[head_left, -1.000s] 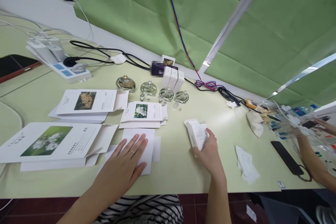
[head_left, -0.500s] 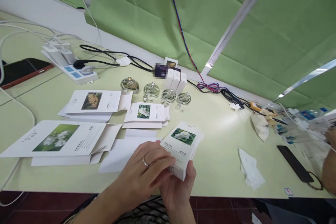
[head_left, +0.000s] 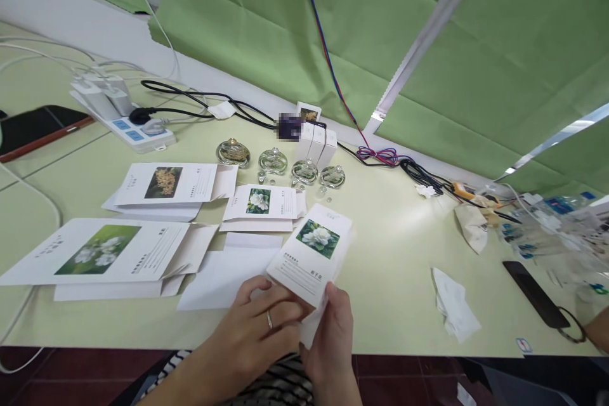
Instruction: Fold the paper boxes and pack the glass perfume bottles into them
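Note:
A white carton box (head_left: 304, 273) with a white-flower photo is held tilted above the table's front, its printed face up. My right hand (head_left: 330, 330) grips its near right corner, the thumb along the edge. My left hand (head_left: 266, 327), wearing a ring, has its thumb at the box's left edge and its fingers curled under the near end. A white flap (head_left: 311, 327) shows between the hands; the inside of the box is hidden. Behind it, a smaller flattened white-flower carton (head_left: 280, 203) lies by several glass bottles (head_left: 273, 162) and their small loose caps.
To the left lie flattened cartons, one with yellow flowers (head_left: 190, 184), one with white flowers (head_left: 157, 250), and white paper (head_left: 214, 279). A power strip (head_left: 143, 136), upright white boxes (head_left: 316, 144), a crumpled tissue (head_left: 454, 304), a black phone (head_left: 535, 292) and plastic bottles (head_left: 564, 203) surround them.
The box has shifted left and its face shows more. My left fingers have moved from its top face down to the near end, where a flap now shows. Another person's arm at right has moved.

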A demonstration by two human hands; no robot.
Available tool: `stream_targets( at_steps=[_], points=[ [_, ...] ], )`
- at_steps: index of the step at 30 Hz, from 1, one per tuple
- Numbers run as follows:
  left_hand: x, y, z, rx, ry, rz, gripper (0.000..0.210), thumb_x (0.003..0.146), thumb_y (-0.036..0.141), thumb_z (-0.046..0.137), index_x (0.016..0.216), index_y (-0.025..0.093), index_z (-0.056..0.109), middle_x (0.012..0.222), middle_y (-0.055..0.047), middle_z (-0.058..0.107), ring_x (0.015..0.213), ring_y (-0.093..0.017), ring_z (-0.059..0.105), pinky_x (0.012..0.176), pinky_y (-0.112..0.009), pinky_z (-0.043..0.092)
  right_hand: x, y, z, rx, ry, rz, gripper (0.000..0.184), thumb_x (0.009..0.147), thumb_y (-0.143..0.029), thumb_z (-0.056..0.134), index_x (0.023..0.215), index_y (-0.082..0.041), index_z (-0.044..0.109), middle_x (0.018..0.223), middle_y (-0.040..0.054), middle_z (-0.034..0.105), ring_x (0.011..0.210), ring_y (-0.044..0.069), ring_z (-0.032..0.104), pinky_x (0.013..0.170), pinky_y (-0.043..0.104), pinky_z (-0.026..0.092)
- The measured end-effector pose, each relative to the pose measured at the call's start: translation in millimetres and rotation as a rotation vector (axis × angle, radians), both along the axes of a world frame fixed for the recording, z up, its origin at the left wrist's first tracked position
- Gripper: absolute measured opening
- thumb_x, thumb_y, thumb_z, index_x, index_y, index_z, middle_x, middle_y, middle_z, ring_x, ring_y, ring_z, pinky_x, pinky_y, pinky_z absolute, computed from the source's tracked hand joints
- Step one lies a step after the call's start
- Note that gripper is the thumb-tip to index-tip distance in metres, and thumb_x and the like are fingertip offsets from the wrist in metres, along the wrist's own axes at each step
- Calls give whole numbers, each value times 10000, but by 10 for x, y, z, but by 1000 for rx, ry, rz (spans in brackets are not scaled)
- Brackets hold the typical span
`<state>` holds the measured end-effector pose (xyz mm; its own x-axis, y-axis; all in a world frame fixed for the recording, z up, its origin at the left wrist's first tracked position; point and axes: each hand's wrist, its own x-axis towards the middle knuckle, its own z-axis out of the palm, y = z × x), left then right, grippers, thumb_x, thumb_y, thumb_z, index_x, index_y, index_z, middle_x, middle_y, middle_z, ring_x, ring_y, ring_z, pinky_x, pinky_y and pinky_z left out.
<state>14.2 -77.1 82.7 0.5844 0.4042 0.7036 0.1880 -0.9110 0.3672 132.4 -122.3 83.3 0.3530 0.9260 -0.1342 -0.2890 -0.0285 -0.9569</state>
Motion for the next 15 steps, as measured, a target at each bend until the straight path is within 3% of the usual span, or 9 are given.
stream_targets(
  at_steps=[2,4,8,10,12,15],
  points=[
    [-34,5,-31,14,31,-41,356,1001,101,384,692,210,523,873,69,734,892,-92,630,904,-307,338,61,6,72,-54,221,-11,521,821,-535,570,1220,-205,624,1046,104,759,930,292,731,837,460,595],
    [-52,-25,-53,35,62,-69,359,1013,116,379,705,212,537,823,67,721,834,-98,620,900,-313,325,146,-6,79,-99,232,-26,550,748,-476,702,1222,-215,603,1084,99,752,922,273,731,818,427,597],
    [-61,-147,-63,61,134,-174,333,1014,116,375,790,232,593,749,86,694,757,-92,609,958,-287,333,515,-35,8,-80,-29,-105,625,774,-573,681,1258,-195,568,1076,123,748,875,264,729,741,394,598],
    [-114,-175,-86,45,133,-191,350,1017,110,339,836,232,612,772,74,709,821,-93,629,1015,-269,321,795,-31,71,-61,-117,-96,604,796,-606,657,1240,-203,584,1053,111,751,849,258,724,709,373,590],
    [-228,-151,-144,7,104,-80,341,993,77,335,929,236,629,905,40,745,1023,-121,626,1080,-291,286,1066,1,254,-53,-187,-52,498,811,-557,684,1169,-214,639,1002,80,758,827,242,713,683,330,572],
    [-468,-68,-286,-36,161,228,278,958,139,418,1150,230,598,1170,-21,713,1274,-207,526,1124,-370,288,1267,140,642,-7,-414,135,367,836,-488,698,1093,-226,706,909,35,757,738,196,679,599,254,518]
  ],
)
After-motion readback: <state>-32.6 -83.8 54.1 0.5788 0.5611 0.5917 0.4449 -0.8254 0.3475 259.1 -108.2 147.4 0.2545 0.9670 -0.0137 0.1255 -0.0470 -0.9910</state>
